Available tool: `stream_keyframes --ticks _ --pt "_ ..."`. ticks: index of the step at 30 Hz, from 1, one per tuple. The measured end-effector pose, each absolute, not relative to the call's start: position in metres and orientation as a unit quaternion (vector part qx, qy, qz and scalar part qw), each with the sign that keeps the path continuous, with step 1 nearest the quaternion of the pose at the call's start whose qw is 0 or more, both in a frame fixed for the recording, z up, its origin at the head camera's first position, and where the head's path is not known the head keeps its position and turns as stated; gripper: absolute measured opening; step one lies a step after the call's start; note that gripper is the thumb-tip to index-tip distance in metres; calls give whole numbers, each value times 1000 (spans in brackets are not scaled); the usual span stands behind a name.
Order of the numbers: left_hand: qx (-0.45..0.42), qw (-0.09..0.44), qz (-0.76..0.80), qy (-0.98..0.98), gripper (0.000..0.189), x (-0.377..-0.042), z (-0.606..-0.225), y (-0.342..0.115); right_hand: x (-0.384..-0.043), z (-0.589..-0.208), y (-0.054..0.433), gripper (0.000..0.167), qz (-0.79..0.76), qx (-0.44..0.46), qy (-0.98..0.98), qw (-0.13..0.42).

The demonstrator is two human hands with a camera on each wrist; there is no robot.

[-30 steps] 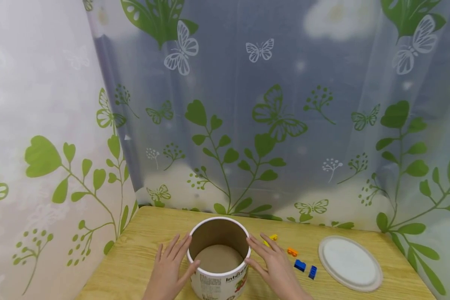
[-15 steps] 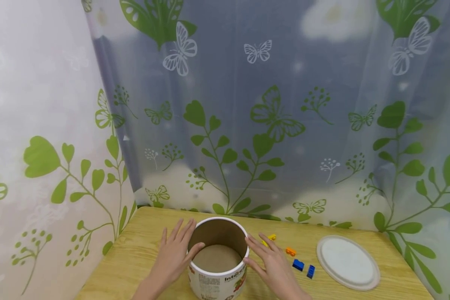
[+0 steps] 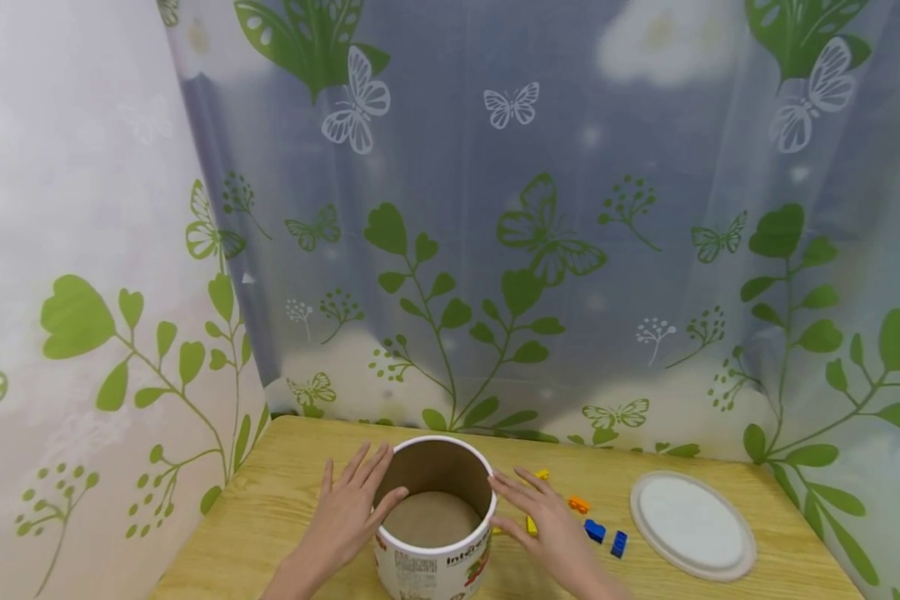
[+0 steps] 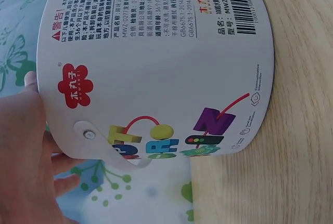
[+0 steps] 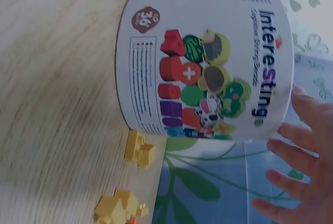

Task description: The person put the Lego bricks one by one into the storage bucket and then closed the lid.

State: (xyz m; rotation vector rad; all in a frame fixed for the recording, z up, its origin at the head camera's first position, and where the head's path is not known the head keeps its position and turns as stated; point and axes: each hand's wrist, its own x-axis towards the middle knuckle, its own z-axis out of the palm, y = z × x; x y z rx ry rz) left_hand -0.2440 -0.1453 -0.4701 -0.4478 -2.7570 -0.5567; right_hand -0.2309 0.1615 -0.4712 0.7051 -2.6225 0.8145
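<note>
A white cardboard bucket (image 3: 426,577) with printed toy pictures stands upright on the table, its top uncovered and only its bare brown bottom showing inside. At its left side is my left hand (image 3: 348,512), thumb reaching over the rim and extended fingers along the outside. My right hand (image 3: 551,529) meets the opposite rim with spread, fairly straight fingers. In the left wrist view a riveted strap handle (image 4: 86,134) lies against the bucket's wall near the left hand (image 4: 28,151). The right wrist view has the right hand (image 5: 312,156) at the rim, with yellow blocks (image 5: 136,148) beside the bucket's base.
On the wooden table (image 3: 217,542), an orange block (image 3: 578,504) and two blue blocks (image 3: 595,531) lie right of the right hand. A round white lid (image 3: 693,525) rests farther right. Patterned curtains (image 3: 450,250) border the table's back and left.
My left hand has moved up along the rim, and its thumb now reaches over the edge. The right hand shifted slightly, uncovering a yellow block beneath it. The bucket has stayed put.
</note>
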Motion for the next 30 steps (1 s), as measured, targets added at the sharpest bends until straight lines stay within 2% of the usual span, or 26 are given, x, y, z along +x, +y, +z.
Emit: stream_keyframes --ticks 9,16,20,26,30 --pt "-159 142 -199 -957 66 -244 -471 -146 -248 -466 194 35 364 150 -907 149" --pt "-161 138 -207 -955 66 -244 -472 -146 -260 -475 233 33 415 101 -890 161" --pt "-157 136 -207 -956 66 -245 -474 -146 -265 -487 259 35 452 69 -880 132" --pt "-154 131 -221 -954 64 -245 -476 -146 -267 -509 290 38 460 30 -886 58" --pt "-154 126 -225 -954 65 -245 -476 -146 -263 -524 306 41 454 41 -890 5"
